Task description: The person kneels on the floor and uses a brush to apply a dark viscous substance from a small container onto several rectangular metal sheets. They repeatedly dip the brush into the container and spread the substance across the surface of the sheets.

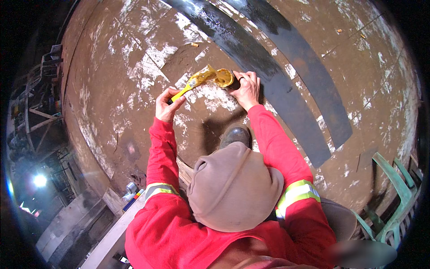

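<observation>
A brown floor (380,112), blotched with white patches (218,98) and crossed by thin seams, fills most of the frame. The room is dark along the left, with a bright light (40,180) at lower left and a green chair (405,197) at lower right.

Near the upper middle, the left hand (166,104) is closed around the handle of a yellow tool (193,84), its far end smeared thickly with yellow paste; that end may be a flat blade, but the coating hides its shape. Just right of it, the right hand (247,89) is part curled, thumb and fingers gripping a small round cup (224,78), whose mouth shows and whose inside is coated with the same yellow paste.

Counted: one tool, one cup, two long dark strips (291,103) running from the top toward the right, three small orange bits (195,44), and one dark boot (236,134) below the hands.
</observation>
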{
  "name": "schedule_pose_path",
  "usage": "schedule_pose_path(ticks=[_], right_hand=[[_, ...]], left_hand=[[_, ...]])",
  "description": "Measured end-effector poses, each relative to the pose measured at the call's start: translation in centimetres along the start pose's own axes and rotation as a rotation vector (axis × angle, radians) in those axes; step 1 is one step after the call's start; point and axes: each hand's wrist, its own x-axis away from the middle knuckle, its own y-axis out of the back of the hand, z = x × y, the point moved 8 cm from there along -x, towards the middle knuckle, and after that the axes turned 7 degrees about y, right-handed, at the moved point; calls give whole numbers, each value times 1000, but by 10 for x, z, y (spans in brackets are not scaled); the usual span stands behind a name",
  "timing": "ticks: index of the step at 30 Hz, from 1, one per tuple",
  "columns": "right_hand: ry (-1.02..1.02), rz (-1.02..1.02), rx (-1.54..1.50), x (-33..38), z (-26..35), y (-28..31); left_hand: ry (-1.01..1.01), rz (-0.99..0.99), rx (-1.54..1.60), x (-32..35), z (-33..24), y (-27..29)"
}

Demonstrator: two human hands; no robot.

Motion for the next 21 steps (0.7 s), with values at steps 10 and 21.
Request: schedule_pose_path(ticks=[10,21], right_hand=[[5,4,57,1,5,2],[-46,-28,-19,35,-17,56]], left_hand=[[-187,110,174,4,-5,-23],[-71,13,46,9,-4,-54]])
